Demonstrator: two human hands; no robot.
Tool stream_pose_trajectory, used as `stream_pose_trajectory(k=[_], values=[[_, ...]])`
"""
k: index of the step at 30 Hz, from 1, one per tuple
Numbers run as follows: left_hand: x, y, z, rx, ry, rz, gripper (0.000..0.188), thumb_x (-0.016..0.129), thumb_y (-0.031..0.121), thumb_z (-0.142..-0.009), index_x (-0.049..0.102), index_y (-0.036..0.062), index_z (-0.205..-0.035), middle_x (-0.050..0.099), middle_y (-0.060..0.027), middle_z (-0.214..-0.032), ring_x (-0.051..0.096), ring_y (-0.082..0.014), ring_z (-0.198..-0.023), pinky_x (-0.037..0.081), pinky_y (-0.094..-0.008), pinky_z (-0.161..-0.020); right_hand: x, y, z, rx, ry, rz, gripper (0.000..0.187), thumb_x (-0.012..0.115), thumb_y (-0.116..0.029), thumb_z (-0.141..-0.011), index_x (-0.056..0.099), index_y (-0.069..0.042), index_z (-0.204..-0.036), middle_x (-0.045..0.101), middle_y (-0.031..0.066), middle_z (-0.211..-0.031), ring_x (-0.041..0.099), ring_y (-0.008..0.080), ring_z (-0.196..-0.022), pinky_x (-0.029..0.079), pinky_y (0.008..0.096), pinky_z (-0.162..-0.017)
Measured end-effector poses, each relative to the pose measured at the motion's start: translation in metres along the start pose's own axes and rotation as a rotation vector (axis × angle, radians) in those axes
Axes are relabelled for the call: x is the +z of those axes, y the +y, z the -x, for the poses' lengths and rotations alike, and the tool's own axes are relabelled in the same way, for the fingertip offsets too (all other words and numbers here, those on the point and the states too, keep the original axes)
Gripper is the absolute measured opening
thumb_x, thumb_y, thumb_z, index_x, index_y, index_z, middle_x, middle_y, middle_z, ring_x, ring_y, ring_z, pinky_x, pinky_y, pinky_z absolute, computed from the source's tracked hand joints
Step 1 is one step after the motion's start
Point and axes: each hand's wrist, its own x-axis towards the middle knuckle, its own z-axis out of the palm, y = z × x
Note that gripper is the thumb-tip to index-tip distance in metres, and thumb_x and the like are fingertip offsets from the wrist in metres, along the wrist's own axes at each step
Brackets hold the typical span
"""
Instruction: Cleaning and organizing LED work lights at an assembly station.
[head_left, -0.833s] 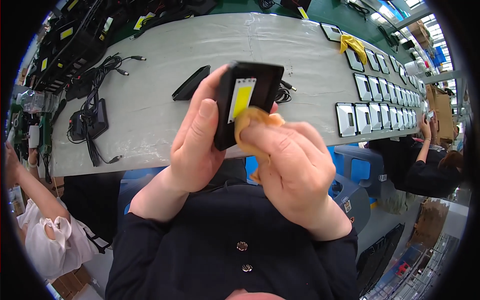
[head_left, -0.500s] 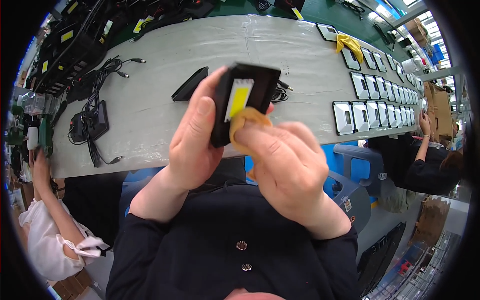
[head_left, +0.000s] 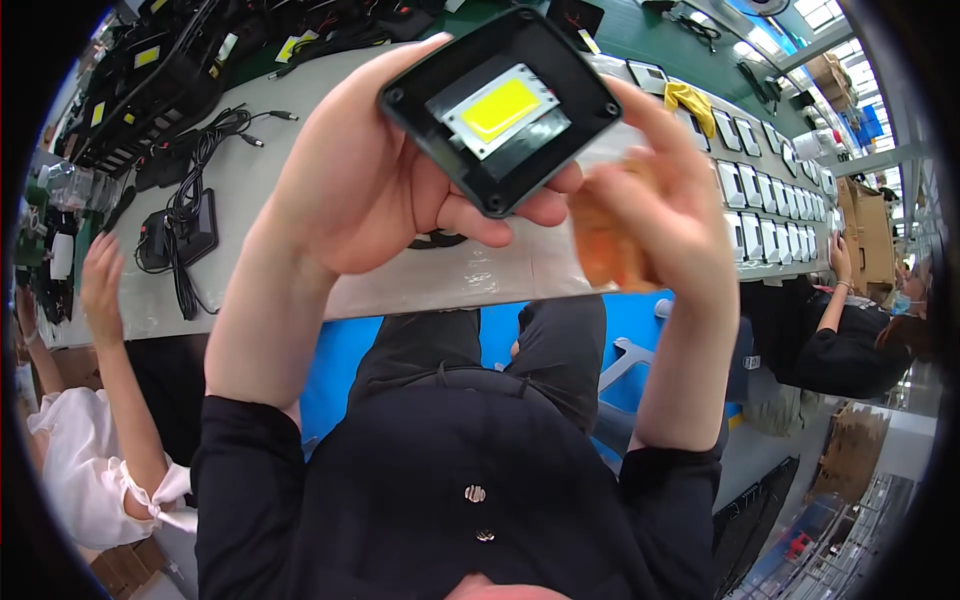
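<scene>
Tilted up in front of me is a black rectangular lamp housing [head_left: 540, 140], open-faced, with a yellow LED panel [head_left: 503, 106] on a white plate inside it. My left hand [head_left: 355, 185] grips it from the left and below, fingers wrapped under its lower edge. A crumpled orange-yellow cloth [head_left: 608, 245] is bunched in my right hand [head_left: 675, 200], just right of the housing. Those right fingers are blurred by motion; one reaches up near the housing's right corner, and I cannot tell whether it touches. Behind my left fingers, part of a black cable [head_left: 438, 240] shows on the table.
Black cables with plugs [head_left: 190, 195] and a black lamp [head_left: 205, 225] lie at the table's left. Rows of white-framed panels [head_left: 765, 185] fill the right, with a yellow cloth [head_left: 690, 103] behind. Co-workers' hands [head_left: 100, 285] [head_left: 840, 255] are at both sides.
The housing has risen toward me and turned, showing its open face more fully. My right hand with the cloth has drawn off the LED panel to the right.
</scene>
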Motion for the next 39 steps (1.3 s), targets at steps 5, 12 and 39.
stream_pose_trajectory(k=[5,12,39], values=[[0.025,0.019,-0.011,-0.037,0.27,-0.583,0.06,0.032,0.047,-0.098,0.05,-0.0073,-0.117,0.065,-0.0226,-0.1,0.069,-0.0328,-0.076,0.057,-0.0342,-0.061,0.021,-0.012,-0.034,0.208,-0.036,-0.1,0.016,0.063,-0.008,-0.081,0.063,-0.001,-0.095,0.066,0.003,-0.082,0.061,0.008,-0.075,0.05,0.0253,-0.066],[-0.042,-0.017,0.007,0.382,0.272,-1.952,0.038,0.062,0.019,-0.083,0.056,0.0078,-0.119,0.053,-0.0159,-0.129,0.045,-0.0302,-0.127,0.035,-0.0402,-0.105,-0.005,0.019,-0.043,0.063,-0.105,-0.552,0.015,0.057,-0.005,-0.087,0.063,-0.001,-0.1,0.066,0.0059,-0.09,0.065,0.0119,-0.077,0.053,0.0239,-0.07],[-0.002,-0.19,-0.118,0.275,0.176,-1.953,0.099,0.074,0.042,-0.072,0.018,0.0067,-0.147,0.039,-0.0217,-0.14,0.038,-0.0337,-0.131,0.028,-0.0465,-0.108,-0.109,0.029,0.183,0.224,0.477,-1.019,0.05,0.043,-0.03,-0.095,0.044,0.005,-0.13,0.06,0.0295,-0.114,0.067,0.0426,-0.085,0.058,0.0566,-0.064]])
